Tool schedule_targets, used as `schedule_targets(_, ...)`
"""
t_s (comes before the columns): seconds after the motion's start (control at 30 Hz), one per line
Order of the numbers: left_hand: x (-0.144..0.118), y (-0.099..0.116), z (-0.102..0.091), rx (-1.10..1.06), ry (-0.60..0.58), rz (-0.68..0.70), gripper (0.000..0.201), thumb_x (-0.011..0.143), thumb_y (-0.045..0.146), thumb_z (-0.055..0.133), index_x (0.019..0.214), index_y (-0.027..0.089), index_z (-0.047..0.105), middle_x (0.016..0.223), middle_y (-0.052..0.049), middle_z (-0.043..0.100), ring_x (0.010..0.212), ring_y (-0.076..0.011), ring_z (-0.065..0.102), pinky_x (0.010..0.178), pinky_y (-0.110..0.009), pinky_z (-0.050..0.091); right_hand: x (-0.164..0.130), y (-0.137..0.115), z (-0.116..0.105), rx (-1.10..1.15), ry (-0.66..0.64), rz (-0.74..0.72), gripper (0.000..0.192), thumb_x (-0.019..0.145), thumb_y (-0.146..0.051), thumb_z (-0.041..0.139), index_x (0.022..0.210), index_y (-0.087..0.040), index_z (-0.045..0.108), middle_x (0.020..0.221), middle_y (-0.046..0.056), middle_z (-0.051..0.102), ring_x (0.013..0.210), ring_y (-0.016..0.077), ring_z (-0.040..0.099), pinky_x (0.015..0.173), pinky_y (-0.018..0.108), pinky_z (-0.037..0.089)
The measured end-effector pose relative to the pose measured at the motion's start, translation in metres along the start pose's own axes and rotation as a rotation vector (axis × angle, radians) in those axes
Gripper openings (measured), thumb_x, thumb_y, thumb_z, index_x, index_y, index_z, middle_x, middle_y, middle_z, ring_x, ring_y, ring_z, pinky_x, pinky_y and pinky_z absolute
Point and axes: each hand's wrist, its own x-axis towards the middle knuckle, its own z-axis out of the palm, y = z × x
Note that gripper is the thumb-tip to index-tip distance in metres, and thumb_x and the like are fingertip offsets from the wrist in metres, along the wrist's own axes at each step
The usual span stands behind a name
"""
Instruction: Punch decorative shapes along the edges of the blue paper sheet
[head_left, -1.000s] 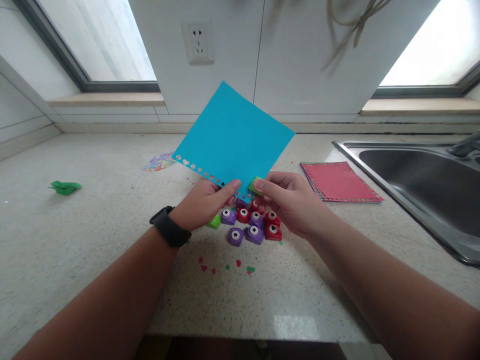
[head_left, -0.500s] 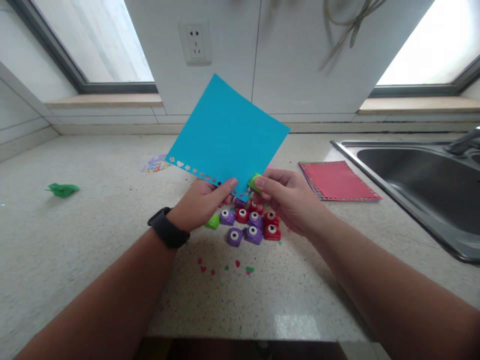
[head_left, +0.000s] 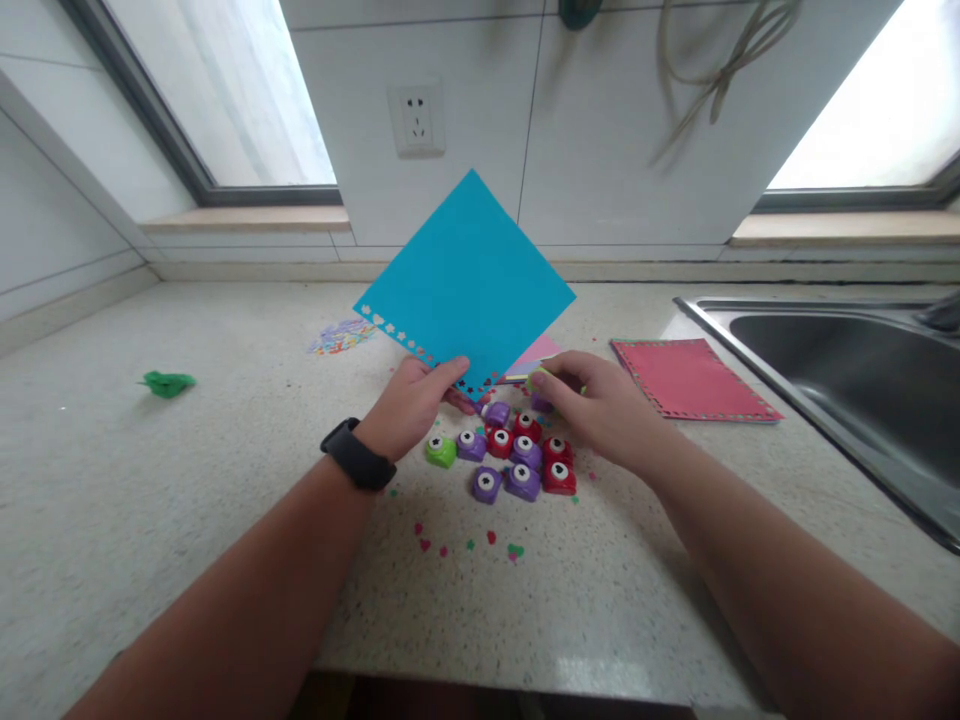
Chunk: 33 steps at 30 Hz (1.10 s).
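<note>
My left hand [head_left: 420, 393] pinches the blue sheet of paper [head_left: 469, 275] near its lower corner, thumb on top. The sheet is tilted up, and small punched shapes run along its lower left edge. In my right hand [head_left: 589, 400], just right of the sheet and apart from it, a green craft punch [head_left: 537, 378] is mostly covered by the fingers. Below the hands several small punches lie on the counter: purple punches [head_left: 523, 481], red punches [head_left: 559, 477] and a green punch [head_left: 441, 451].
Punched paper bits [head_left: 491, 537] lie at the front, and a colourful heap of bits [head_left: 341, 338] behind my left hand. A red paper stack [head_left: 697, 377] with punched edges lies right, beside the steel sink [head_left: 720, 330]. A crumpled green piece [head_left: 168, 384] is at left.
My right hand has drawn the green punch off the blue sheet to the right. The sheet has turned slightly, and the camera view has shifted. A holed edge near the lower corner shows.
</note>
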Motion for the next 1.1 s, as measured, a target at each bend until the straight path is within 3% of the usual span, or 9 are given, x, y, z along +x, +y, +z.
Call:
schedule_targets(0.13,0.002,0.000,-0.001,-0.058,-0.011,0.029,0.024,0.085,0.036,0.063,0.072,0.015,0.063,0.070,-0.002,0.067,0.061,-0.0139,0.062,0.064,-0.028,0.053,0.000,0.005,0.000,-0.286,-0.079,-0.154,0.032,0.095,-0.039,0.051,0.083,-0.016,0.070,0.079,0.009,0.066,0.080,0.0228,0.055,0.076,0.039,0.040)
schedule_targets(0.3,0.002,-0.004,-0.005,0.040,-0.011,0.054,0.021,0.085,0.033,0.063,0.071,0.017,0.060,0.071,0.001,0.064,0.061,-0.0110,0.056,0.065,-0.026,0.049,-0.001,0.010,-0.001,-0.339,-0.108,-0.198,0.032,0.095,-0.045,0.055,0.101,-0.018,0.071,0.086,0.010,0.068,0.093,0.0274,0.055,0.079,0.040,0.043)
schedule_targets(0.53,0.005,-0.012,-0.006,-0.030,-0.026,0.004,0.020,0.080,0.033,0.061,0.068,0.018,0.054,0.064,0.002,0.054,0.058,-0.0110,0.049,0.060,-0.026,0.043,-0.002,0.011,-0.001,-0.480,-0.108,-0.239,0.041,0.098,-0.053,0.048,0.103,-0.024,0.076,0.088,0.009,0.072,0.093,0.0302,0.059,0.082,0.044,0.043)
schedule_targets(0.73,0.003,-0.004,-0.003,-0.006,-0.031,-0.039,0.026,0.075,0.039,0.064,0.067,0.018,0.050,0.064,0.003,0.051,0.056,-0.0103,0.046,0.056,-0.026,0.039,-0.003,0.008,0.000,-0.617,-0.184,-0.266,0.042,0.102,-0.048,0.042,0.098,-0.026,0.078,0.090,0.008,0.075,0.089,0.0292,0.063,0.083,0.045,0.038)
schedule_targets(0.97,0.006,-0.011,-0.005,-0.037,-0.064,-0.038,0.027,0.078,0.039,0.063,0.068,0.017,0.052,0.064,0.002,0.052,0.056,-0.0105,0.047,0.057,-0.026,0.039,-0.005,0.005,0.000,-0.615,-0.180,-0.249,0.035,0.100,-0.043,0.046,0.094,-0.028,0.077,0.091,0.005,0.075,0.093,0.0295,0.061,0.084,0.047,0.035)
schedule_targets(1.1,0.008,-0.016,-0.008,-0.061,-0.038,-0.006,0.022,0.081,0.036,0.063,0.072,0.018,0.053,0.070,0.001,0.055,0.061,-0.0113,0.049,0.062,-0.026,0.043,-0.010,0.000,-0.012,-0.501,-0.195,-0.336,0.036,0.096,-0.054,0.053,0.107,-0.027,0.074,0.103,0.007,0.072,0.101,0.0300,0.059,0.090,0.048,0.038)
